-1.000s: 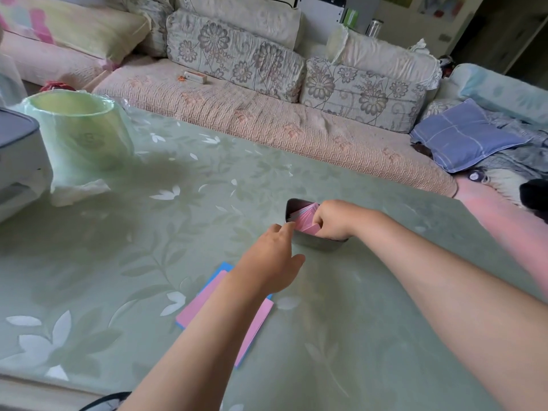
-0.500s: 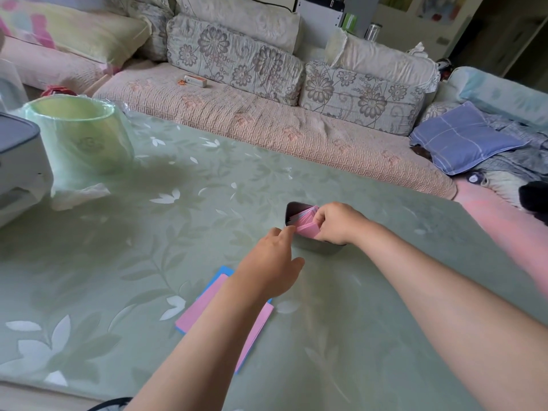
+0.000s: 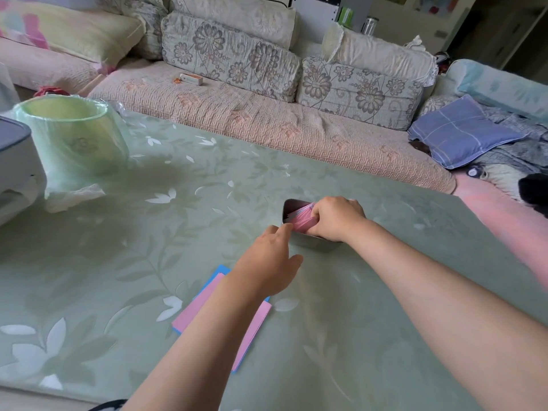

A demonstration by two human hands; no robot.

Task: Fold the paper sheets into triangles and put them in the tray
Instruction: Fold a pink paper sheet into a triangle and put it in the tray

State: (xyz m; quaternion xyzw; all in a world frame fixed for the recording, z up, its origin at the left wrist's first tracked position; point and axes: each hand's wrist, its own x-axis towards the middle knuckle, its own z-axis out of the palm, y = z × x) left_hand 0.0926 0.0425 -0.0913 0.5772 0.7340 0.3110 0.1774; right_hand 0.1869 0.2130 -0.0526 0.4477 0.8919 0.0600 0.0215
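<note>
Pink folded triangles (image 3: pixel 302 220) crowd the tray (image 3: pixel 314 244), right hand (image 3: pixel 335 218) pinching one in; left hand (image 3: pixel 271 262) loosely curled; flat sheets (image 3: pixel 195 312) remain near.

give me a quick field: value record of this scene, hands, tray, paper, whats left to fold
right hand: at the tray, fingers closed on folded pink paper
left hand: fingertips near the tray's edge, holds nothing
tray: small, dark, on the table
unfolded sheets: pink on blue stack, flat under the left forearm
stage: placing a folded piece
</note>
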